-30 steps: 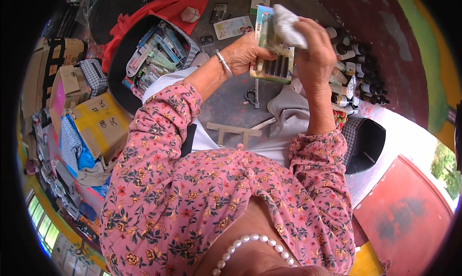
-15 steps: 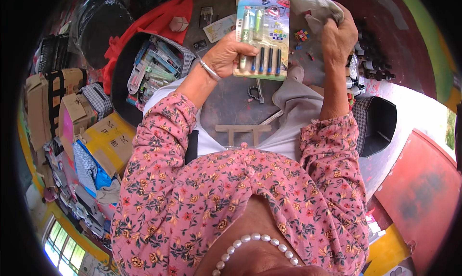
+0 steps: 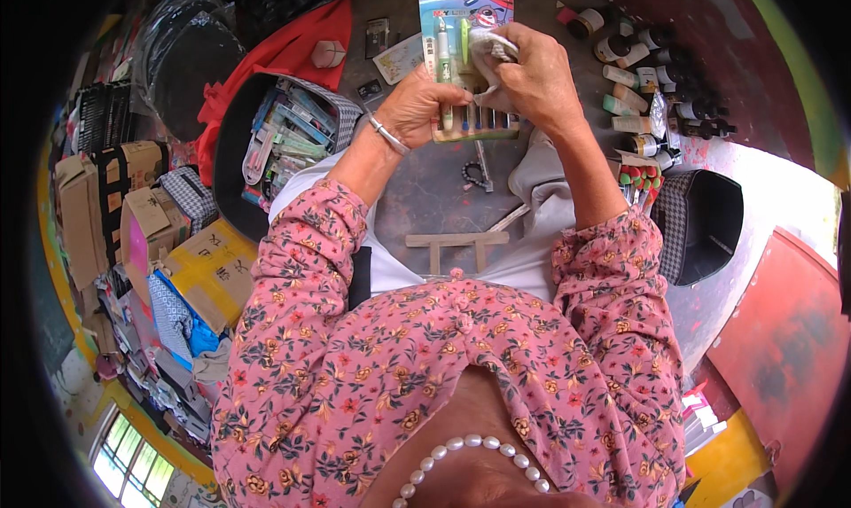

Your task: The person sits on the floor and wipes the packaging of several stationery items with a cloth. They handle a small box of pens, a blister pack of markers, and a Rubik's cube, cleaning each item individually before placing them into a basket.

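Observation:
A blister pack of pens, with a green-and-white pen and dark ink cartridges behind clear plastic, is held up in front of me. My left hand grips its left edge, thumb across the front. My right hand is closed on a whitish cloth, which lies against the right part of the pack's front. Cloth and fingers hide much of that side, including part of the cartridges.
To the left stands a dark bin full of packaged stationery, near a red cloth and cardboard boxes. Several bottles crowd the right, above a black checkered bin. A bead bracelet lies on the grey surface below the pack.
My right hand has brought the cloth left and down, from beside the pack onto its front. The pack has shifted slightly left, still in my left hand.

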Tool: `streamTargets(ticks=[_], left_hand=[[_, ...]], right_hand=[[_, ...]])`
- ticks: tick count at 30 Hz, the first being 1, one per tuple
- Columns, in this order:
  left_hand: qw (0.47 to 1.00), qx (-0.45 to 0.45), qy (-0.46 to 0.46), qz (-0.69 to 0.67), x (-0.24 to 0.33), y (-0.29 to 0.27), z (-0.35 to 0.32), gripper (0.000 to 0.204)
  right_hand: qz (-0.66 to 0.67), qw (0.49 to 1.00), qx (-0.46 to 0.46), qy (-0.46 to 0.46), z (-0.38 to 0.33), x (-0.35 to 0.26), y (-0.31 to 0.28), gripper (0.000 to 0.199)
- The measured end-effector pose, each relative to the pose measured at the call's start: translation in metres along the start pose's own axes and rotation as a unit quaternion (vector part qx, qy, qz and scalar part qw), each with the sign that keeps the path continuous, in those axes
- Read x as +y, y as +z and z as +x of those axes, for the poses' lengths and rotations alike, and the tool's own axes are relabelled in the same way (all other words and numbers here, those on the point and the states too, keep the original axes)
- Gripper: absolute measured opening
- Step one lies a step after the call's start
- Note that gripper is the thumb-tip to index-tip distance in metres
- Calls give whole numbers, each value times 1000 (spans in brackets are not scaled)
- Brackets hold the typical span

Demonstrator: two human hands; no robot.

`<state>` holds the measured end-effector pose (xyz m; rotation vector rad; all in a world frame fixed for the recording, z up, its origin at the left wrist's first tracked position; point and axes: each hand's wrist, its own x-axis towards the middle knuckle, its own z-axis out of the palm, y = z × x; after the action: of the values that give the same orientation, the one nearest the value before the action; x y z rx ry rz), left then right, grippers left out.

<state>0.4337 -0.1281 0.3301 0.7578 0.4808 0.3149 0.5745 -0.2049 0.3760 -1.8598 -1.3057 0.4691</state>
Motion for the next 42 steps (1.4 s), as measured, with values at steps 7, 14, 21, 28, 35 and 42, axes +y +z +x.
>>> streamTargets(ticks=[7,14,21,28,35,42], left_hand=[[997,-2,-20,71,-1,9,-6,36],[1000,-4,-5,25,1,9,-7,34],[997,-31,-36,67,-5,6,-5,35],[994,-56,-21,-92,12,-8,-7,43],[990,2,12,-138,16,-10,-2,33],[991,8,47,-123,14,-8,3,33]], right_hand=[[65,989,94,94,9,12,3,22],[105,987,39,118,12,17,8,26],[56,979,182,65,27,20,5,25],[489,821,250,155,25,46,-52,17],[415,877,194,144,3,43,-62,17],[-26,994,109,5,-7,-1,-7,25]])
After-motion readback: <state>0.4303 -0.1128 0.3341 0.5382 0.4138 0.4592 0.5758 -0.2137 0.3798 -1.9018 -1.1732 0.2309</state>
